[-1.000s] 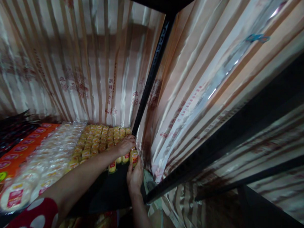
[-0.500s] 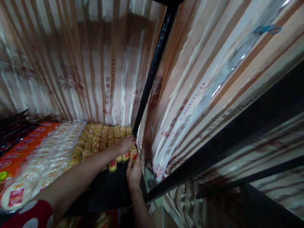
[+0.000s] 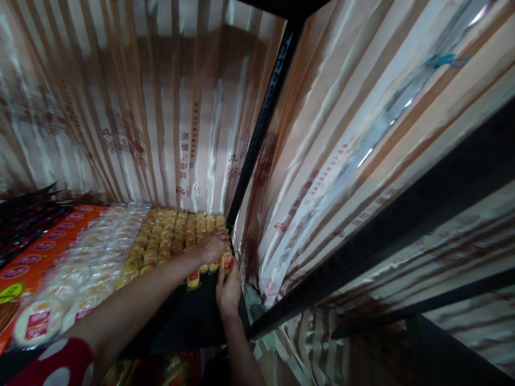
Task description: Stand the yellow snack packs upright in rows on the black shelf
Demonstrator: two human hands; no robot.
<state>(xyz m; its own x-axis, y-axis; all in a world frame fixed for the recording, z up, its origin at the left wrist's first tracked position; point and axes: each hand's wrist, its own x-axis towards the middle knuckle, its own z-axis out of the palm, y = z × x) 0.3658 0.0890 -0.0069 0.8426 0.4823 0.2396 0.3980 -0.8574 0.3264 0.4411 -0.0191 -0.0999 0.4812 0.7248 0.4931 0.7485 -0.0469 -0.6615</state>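
Small yellow wrapped cakes (image 3: 165, 235) with red labels stand in close rows on the dark shelf (image 3: 181, 320). At the right end of these rows, my right hand (image 3: 229, 290) has thumb and fingers around one wrapped cake (image 3: 226, 260) at the front. My left hand (image 3: 213, 248) reaches across from the left and lies over the cakes just behind it, fingers stretched toward the corner post. Its fingertips are dim and partly hidden among the packs. One more wrapped cake (image 3: 193, 279) juts forward, left of my right hand.
Left of the cakes lie round white packs in clear wrap (image 3: 37, 323), orange packs (image 3: 48, 245) and dark packs (image 3: 19, 230). A black corner post (image 3: 260, 125) and a slanting black bar (image 3: 366, 219) frame the shelf. Printed pleated sheeting (image 3: 193, 100) hangs behind. More packs sit below.
The view has shifted slightly, so the shelf goods appear a little further right. Both hands stay at the same end of the rows, with the cake still in my right hand.
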